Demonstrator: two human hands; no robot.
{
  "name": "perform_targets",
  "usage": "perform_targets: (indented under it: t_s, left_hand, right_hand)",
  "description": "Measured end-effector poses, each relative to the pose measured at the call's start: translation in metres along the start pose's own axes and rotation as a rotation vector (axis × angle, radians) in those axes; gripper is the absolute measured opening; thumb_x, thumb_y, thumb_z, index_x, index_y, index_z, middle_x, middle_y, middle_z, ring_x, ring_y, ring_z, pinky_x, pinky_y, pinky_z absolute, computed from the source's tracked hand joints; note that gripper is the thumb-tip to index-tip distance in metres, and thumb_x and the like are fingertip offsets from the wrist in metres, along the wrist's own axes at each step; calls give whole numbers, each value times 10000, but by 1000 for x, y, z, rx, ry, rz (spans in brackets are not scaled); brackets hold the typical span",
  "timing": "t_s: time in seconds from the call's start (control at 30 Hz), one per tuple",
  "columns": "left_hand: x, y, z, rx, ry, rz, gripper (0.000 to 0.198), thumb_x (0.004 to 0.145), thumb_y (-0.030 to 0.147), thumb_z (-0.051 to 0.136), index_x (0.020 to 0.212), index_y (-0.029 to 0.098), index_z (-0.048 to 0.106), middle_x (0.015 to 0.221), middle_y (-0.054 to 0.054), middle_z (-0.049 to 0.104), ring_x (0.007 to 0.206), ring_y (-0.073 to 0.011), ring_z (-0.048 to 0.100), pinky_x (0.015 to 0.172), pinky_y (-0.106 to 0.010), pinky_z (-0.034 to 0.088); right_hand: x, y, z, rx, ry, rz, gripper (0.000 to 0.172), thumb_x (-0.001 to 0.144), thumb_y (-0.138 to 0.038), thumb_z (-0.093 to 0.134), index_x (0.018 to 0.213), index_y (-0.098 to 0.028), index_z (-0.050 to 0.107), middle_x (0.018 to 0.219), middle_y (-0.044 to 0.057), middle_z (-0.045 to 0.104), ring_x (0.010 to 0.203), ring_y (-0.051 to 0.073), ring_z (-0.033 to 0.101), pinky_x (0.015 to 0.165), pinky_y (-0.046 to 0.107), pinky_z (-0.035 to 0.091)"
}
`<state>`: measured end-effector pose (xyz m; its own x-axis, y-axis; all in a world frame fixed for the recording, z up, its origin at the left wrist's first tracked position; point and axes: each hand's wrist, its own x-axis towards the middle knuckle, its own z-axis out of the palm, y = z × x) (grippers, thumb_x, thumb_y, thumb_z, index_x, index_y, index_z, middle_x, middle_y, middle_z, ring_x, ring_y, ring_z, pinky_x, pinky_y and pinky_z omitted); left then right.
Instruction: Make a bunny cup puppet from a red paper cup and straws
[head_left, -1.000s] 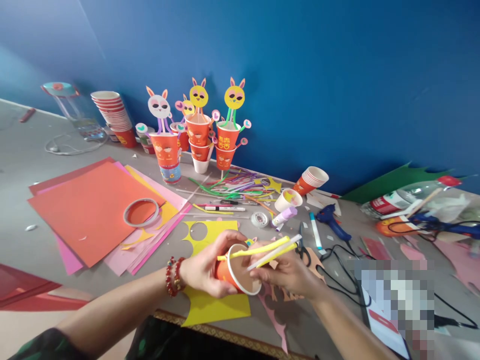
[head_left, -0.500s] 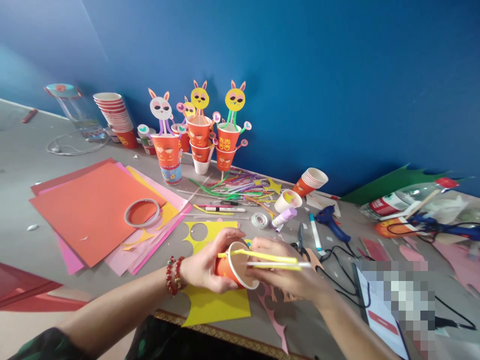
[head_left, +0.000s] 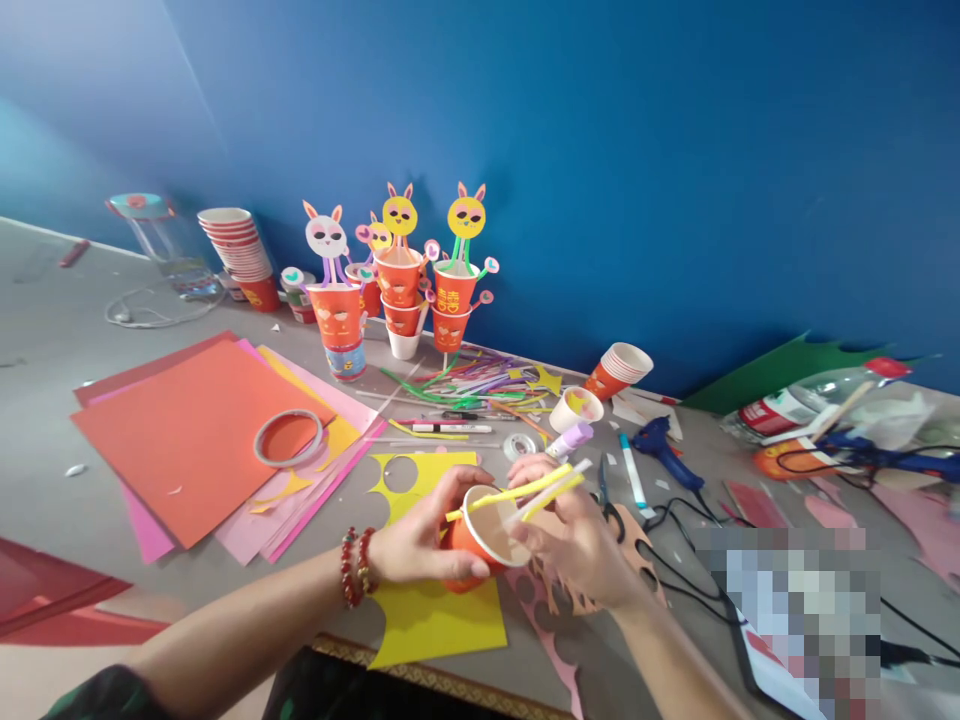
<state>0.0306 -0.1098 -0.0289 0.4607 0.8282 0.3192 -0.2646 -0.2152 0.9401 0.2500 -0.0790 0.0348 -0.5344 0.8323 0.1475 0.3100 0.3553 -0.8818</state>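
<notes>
My left hand [head_left: 420, 545] is wrapped round an orange-red paper cup [head_left: 469, 550], its white-rimmed mouth tilted to the right. Yellow drinking straws [head_left: 525, 487] and a whitish one stick out past the cup's mouth, and one yellow end shows at its left side. My right hand [head_left: 581, 545] grips the cup's right side, the thumb near the rim and the fingers curved behind the straws. Beneath the hands lies a yellow sheet with round holes [head_left: 442, 625]. Just right of it are pink paper scraps [head_left: 551, 630].
Finished-looking cup figures with animal faces [head_left: 337, 315] stand along the wall. Coloured straws [head_left: 480, 380], a glue stick [head_left: 570, 440], scissors [head_left: 613, 520] and a blue glue gun [head_left: 667, 455] lie ahead. Tape [head_left: 262, 445] rests on orange paper [head_left: 172, 430] at left. A tablet [head_left: 780, 665] lies right.
My right hand has moved from the straws to the cup's right side, its fingers now spread wider. The straws' free ends point more upward. The view has shifted slightly.
</notes>
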Motion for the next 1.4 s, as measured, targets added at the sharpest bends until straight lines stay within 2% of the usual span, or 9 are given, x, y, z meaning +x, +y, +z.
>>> perform_targets:
  t_s: [0.13,0.27,0.33,0.43,0.6,0.77,1.2,1.33,1.4]
  left_hand:
    - [5,0,6,-60,44,80,745,731,466,837,1313,245,428,1327,-156,466,1228,-333,523,1018,-493,439]
    - [6,-2,12,-12,154,103,674,686,492,853,1199,238,497,1266,-128,468,1207,-314,505,970,-438,472]
    - [5,-3,12,-20,200,77,651,710,514,831,1185,244,477,1217,-108,468,1146,-279,517,917,-391,486]
    - [3,-2,9,87,212,122,438,883,526,655,1132,212,476,1111,-97,489,1059,-241,511,914,-385,462]
    - [4,8,6,462,208,184,119,1025,290,436,978,203,503,985,-83,531,926,-207,521,857,-361,448]
    - [3,10,8,547,238,211,131,1018,233,410,914,209,488,885,-69,536,819,-195,522,753,-326,452]
    - [-1,10,6,452,197,294,169,1025,275,394,906,209,494,852,-66,570,779,-190,536,712,-325,448]
    - [-2,4,5,367,286,268,198,1003,397,479,986,209,536,948,-75,576,900,-211,556,839,-369,461]
    - [-1,1,7,242,284,189,433,904,559,598,1163,218,532,1149,-119,549,1080,-268,536,948,-429,451]
  right_hand:
    - [-8,2,11,197,-101,167,742,772,-684,700,1325,-207,567,1294,153,621,1263,368,545,1003,480,502]
    - [-10,4,19,276,-146,150,960,619,-768,759,1367,-196,574,1287,161,653,1306,397,518,1115,551,391]
    - [-9,3,21,279,-94,149,897,663,-717,770,1374,-206,573,1313,166,647,1295,391,538,1089,537,431]
    - [-7,2,20,291,-50,167,749,765,-615,745,1374,-214,572,1343,169,636,1247,381,588,996,495,527]
    - [-12,14,16,246,-7,165,674,777,-477,775,1354,-193,573,1321,158,648,1147,361,651,935,445,565]
    - [-14,22,9,54,82,119,487,819,-401,715,1245,-180,634,1216,141,699,1111,341,663,921,400,560]
    - [-15,17,10,10,111,50,422,814,-295,699,1224,-207,659,1203,109,709,1088,318,673,881,339,562]
    - [-17,19,15,26,111,21,480,830,-365,706,1277,-222,606,1229,109,684,1105,314,658,917,356,543]
    - [-18,18,18,33,101,19,530,821,-423,729,1286,-214,583,1220,120,678,1092,319,656,919,372,540]
